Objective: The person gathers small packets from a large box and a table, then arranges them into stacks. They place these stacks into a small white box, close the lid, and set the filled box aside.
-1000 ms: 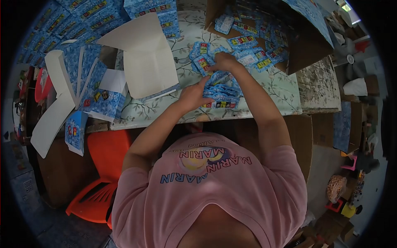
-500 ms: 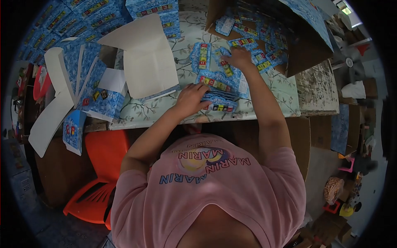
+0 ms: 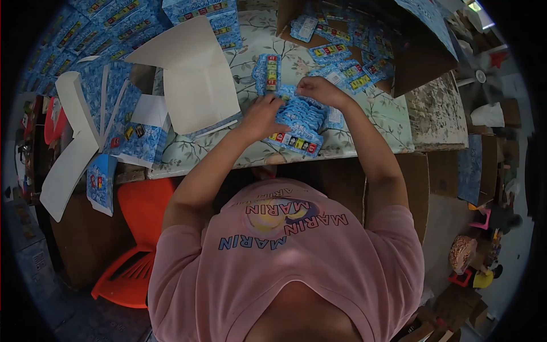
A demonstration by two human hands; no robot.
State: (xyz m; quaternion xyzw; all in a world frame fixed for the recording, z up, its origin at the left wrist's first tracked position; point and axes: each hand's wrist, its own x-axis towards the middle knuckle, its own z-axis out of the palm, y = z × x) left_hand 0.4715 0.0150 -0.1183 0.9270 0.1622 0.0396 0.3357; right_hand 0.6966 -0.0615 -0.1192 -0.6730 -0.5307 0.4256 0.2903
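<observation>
A row of overlapping blue packets (image 3: 301, 115), with colored squares along their edges, lies on the table in front of me. My left hand (image 3: 263, 118) curls around the row's left side, thumb toward the near end and fingers toward the far end. At the far end, my right hand (image 3: 322, 92) has its thumb and fingertips pinched on a blue packet, which they partly cover. A single blue packet (image 3: 266, 74) lies just beyond my left hand. More loose packets (image 3: 354, 76) lie to the right of my right hand, by the carton's mouth.
An open carton (image 3: 424, 57) on its side holds many blue packets at the back right. A folded pale cardboard box (image 3: 199, 91) and blue printed boxes (image 3: 145, 134) lie to the left. Stacked blue boxes (image 3: 102, 25) stand behind. An orange chair (image 3: 142, 228) is below the table.
My right hand has come back toward me and left, from the loose packets to the row's far end. The row now looks fanned, its near packet lying flatter. My left hand stays beside it.
</observation>
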